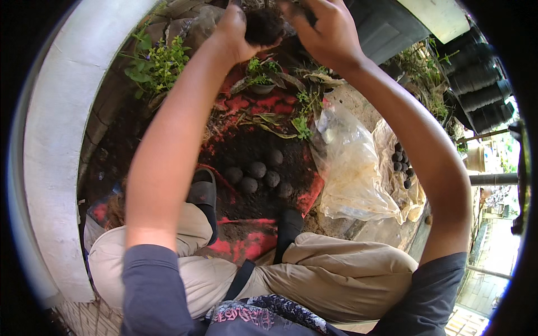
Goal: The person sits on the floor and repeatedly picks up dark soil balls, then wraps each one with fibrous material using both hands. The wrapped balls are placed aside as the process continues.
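At the top edge of the head view, my left hand (239, 35) is raised with the palm up, cupping a dark clump of soil (264, 26). My right hand (330, 31) is just to the right of the clump. Its fingers are apart and smudged dark, and no object shows in them; some fingertips are blurred or cut off by the frame. Below, several round soil balls (257, 170) rest on loose dark soil (227, 147), spread over a red sheet (313, 193) between my feet.
Right of the red sheet lies a crumpled clear plastic bag (353, 168). Beyond it, more small dark balls (398, 157) sit on a plastic sheet (414, 201). A small potted plant (262, 80) and leafy plants (157, 67) stand ahead. Black stacked pots (475, 80) are at right, a white panel (54, 168) at left.
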Action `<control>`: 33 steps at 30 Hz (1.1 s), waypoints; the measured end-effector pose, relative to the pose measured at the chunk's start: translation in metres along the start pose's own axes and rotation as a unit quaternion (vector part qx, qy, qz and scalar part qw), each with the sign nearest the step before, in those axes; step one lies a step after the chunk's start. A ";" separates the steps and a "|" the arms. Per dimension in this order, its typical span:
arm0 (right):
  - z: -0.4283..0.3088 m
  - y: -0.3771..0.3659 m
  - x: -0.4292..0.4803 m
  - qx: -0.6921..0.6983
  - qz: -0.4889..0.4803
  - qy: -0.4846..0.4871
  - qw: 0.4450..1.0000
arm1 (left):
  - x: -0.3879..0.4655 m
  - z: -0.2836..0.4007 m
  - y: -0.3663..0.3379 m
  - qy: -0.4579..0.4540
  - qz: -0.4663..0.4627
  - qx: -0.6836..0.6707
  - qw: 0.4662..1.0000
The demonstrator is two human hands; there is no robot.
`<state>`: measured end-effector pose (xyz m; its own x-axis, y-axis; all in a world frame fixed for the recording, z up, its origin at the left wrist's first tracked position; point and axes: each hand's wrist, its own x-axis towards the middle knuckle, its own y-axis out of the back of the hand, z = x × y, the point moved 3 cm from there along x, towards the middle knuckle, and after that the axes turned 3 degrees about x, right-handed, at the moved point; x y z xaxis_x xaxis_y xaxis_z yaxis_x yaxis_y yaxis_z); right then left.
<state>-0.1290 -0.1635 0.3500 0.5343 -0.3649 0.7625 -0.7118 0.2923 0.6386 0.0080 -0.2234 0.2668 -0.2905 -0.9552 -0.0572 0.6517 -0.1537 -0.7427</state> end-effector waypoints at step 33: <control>-0.179 -0.345 -0.123 0.461 -0.261 -0.436 0.727 | -0.348 -0.012 0.298 -0.117 0.475 -0.122 0.863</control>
<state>0.1325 -0.0606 0.0543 0.6355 -0.7526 -0.1725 -0.7336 -0.6582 0.1691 0.2950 0.0660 0.0570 0.4623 -0.6497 -0.6034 0.3431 0.7586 -0.5539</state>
